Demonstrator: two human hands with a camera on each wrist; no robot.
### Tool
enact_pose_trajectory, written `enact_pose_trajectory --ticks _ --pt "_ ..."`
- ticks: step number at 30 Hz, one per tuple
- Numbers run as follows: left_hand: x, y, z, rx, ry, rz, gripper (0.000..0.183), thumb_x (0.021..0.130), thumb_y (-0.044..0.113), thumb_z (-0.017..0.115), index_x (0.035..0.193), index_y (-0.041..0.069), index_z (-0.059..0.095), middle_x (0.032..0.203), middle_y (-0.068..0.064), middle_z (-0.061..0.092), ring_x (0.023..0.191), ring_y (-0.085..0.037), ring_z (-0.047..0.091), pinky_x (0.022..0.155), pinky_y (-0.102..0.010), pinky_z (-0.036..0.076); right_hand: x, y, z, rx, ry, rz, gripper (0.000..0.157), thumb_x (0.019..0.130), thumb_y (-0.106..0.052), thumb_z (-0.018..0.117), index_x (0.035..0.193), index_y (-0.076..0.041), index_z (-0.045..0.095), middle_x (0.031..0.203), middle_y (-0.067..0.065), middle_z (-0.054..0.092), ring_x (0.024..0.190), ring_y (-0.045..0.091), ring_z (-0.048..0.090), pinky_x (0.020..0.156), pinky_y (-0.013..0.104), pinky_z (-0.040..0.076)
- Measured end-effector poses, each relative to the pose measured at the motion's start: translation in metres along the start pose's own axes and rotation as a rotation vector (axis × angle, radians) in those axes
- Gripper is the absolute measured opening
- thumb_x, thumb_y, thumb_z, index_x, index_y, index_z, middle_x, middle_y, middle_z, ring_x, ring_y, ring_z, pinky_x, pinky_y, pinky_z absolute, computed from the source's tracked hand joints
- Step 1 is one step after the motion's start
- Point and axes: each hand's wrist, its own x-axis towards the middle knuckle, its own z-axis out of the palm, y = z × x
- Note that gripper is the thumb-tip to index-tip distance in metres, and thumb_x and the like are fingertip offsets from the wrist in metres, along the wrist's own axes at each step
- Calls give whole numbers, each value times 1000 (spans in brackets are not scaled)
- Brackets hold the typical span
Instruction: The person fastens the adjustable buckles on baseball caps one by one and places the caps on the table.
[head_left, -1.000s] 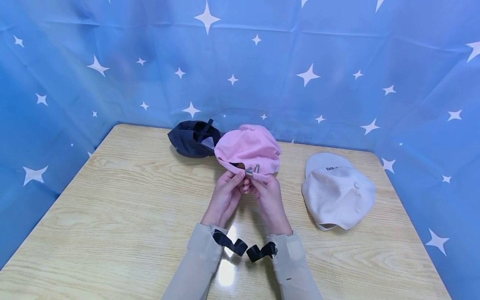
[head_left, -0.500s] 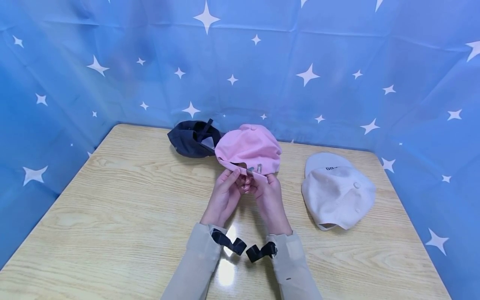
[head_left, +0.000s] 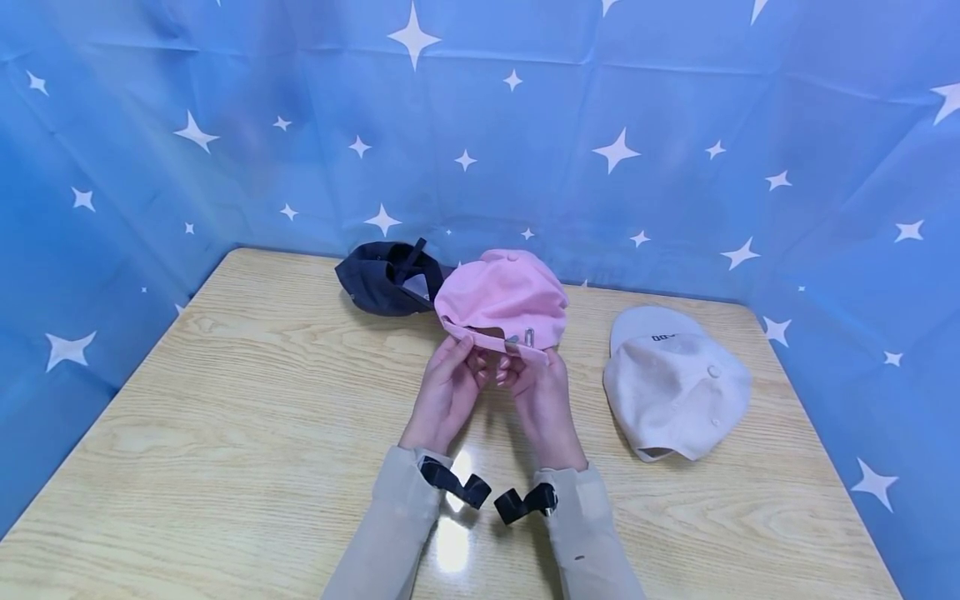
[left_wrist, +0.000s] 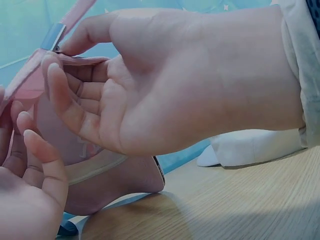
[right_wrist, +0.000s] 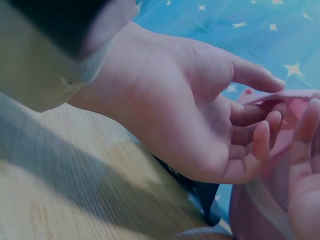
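At the pink cap (head_left: 504, 292), my left hand (head_left: 448, 390) and right hand (head_left: 543, 402) are pinching the strap (head_left: 489, 341), so I'm worrying hard tugs could slip the clip (left_wrist: 53, 37) loose.

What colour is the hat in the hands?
The hat is pink; the head view shows it best.

Dk cap (head_left: 371, 287) nr back, white cap (head_left: 667, 392) at R on wood tbl (head_left: 202, 442), blue bkdrop (head_left: 315, 92) behind.

1. We had room over the table (head_left: 225, 433), left of the left hand (head_left: 444, 392).
2. We saw a gap between the pink cap (head_left: 502, 292) and white cap (head_left: 675, 396).
3. The black cap (head_left: 375, 283) and backdrop (head_left: 540, 200) blocked us farther back.
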Motion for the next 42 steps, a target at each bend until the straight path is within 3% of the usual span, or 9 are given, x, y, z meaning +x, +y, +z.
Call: enact_pose_trajectory --ticks 9,18,30,42 --pt "0 -1 0 38 3 -9 8 85 13 60 91 11 56 84 -1 55 71 -9 48 62 -20 39 1 0 -1 -12 -23 -15 9 88 -8 50 91 -4 58 71 4 58 58 12 54 53 20 47" --pt "0 -1 0 63 -8 -8 11 83 17 63 89 9 57 85 -2 56 73 -11 50 65 -23 38 1 0 0 2 -33 -17 9 87 -7 54 95 -3 55 73 4 59 59 12 55 53 20 47" --pt "-1 -3 1 87 -59 0 10 87 16 58 91 7 59 80 -5 60 73 -15 56 67 -25 44 0 1 0 -2 -32 -24 8 87 -6 53 95 -6 54 74 3 59 61 11 56 55 20 48" --pt "-1 -4 2 93 10 1 16 84 19 61 93 6 58 82 -5 58 73 -16 53 64 -26 43 -2 2 3 -80 -7 9 9 85 -11 58 93 -6 61 77 4 62 63 11 57 56 20 47"
